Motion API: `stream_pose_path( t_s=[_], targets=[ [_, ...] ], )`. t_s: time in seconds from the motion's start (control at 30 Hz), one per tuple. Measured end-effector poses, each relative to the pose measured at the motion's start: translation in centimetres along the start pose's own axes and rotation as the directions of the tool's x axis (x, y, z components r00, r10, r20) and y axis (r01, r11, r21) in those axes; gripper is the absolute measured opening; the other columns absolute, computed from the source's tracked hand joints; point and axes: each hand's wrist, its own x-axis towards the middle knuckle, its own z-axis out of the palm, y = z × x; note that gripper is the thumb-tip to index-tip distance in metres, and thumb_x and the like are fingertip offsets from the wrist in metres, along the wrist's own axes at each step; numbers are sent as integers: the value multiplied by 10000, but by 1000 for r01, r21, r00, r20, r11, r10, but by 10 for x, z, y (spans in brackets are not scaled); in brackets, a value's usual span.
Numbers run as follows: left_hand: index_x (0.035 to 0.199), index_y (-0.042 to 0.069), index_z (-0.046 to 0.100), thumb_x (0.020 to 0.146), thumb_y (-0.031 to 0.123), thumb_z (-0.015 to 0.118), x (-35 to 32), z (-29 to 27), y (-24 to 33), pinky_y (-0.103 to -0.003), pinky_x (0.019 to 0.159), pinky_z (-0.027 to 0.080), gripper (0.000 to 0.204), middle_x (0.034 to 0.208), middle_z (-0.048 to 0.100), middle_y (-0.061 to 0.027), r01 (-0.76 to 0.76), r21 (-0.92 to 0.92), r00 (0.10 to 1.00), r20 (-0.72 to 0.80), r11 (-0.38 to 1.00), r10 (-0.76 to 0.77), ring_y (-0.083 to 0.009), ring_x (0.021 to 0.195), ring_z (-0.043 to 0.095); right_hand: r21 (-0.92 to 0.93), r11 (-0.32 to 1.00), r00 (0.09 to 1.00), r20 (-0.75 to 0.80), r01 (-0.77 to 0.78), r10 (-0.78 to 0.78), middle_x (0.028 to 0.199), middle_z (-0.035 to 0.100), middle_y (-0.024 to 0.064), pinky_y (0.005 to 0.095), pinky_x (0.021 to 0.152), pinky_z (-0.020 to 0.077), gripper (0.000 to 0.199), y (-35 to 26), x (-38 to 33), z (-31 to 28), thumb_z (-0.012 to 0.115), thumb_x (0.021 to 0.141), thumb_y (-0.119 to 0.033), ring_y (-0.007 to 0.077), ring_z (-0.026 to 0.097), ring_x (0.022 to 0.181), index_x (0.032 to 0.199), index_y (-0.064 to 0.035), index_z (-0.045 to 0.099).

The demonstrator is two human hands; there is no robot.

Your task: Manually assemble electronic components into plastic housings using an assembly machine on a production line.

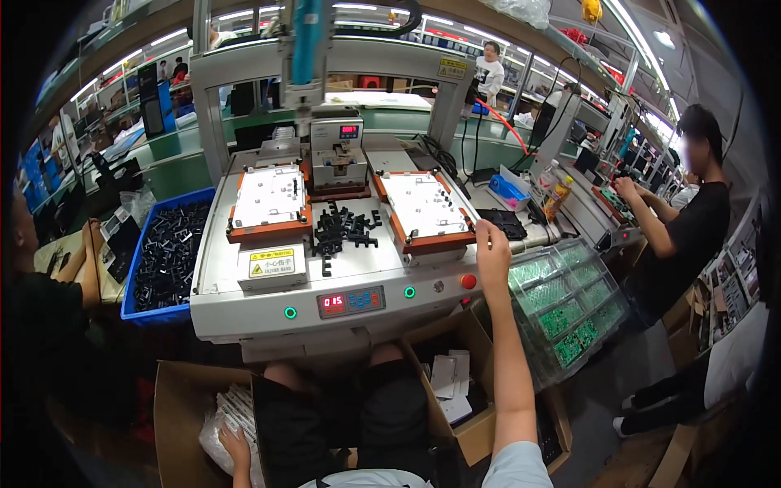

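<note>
The left hand (235,447) touches bagged plates (236,406) in a seven-o'clock box (184,415), and the right hand (494,246), at three o'clock, bends its fingers beside the one-o'clock panel (413,209), though whether either grips I cannot tell.

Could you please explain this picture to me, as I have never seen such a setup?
This single wide, curved view comes from a camera on a worker's head, looking down at two bare hands. In front stands a machine bearing two white panels in orange frames, with loose black parts heaped between them. The right hand is raised by the right-hand panel's corner; I cannot tell whether it holds anything. The left hand reaches into a cardboard box, against pale pieces in clear plastic. Left of the machine, a blue bin holds more black parts.
</note>
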Motion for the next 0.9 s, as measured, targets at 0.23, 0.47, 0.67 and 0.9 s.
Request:
stream_pose_path(
  t_s=[0.23,0.47,0.67,0.9],
  targets=[
    [1313,-108,398,865,359,623,-25,67,-33,-476,968,374,685,1220,487,-336,202,-150,968,178,968,-175,-437,1158,459,-206,974,971,199,-88,130,842,658,201,424,744,481,326,9,33,11,529,888,-294,378,630,796,921,4,657],
    [1305,-110,404,864,357,623,8,75,-5,-475,965,376,679,1213,492,-334,190,-188,975,152,964,-163,-437,1153,463,-154,988,898,433,-8,75,755,677,178,344,704,491,432,44,126,91,571,843,-394,279,669,737,854,19,698],
    [1298,-111,409,863,355,624,54,89,-13,-474,963,379,673,1207,496,-333,172,-191,982,112,967,-152,-438,1148,467,-357,927,825,487,-113,288,980,663,258,436,821,500,454,23,158,137,639,802,-395,377,650,930,933,38,678],
    [1290,-113,416,862,353,624,82,103,4,-474,960,381,667,1200,502,-331,123,-181,983,156,976,-95,-438,1143,471,-198,980,851,520,34,76,810,683,208,379,770,519,321,38,157,123,617,806,-286,346,668,775,835,22,700]
  ],
)
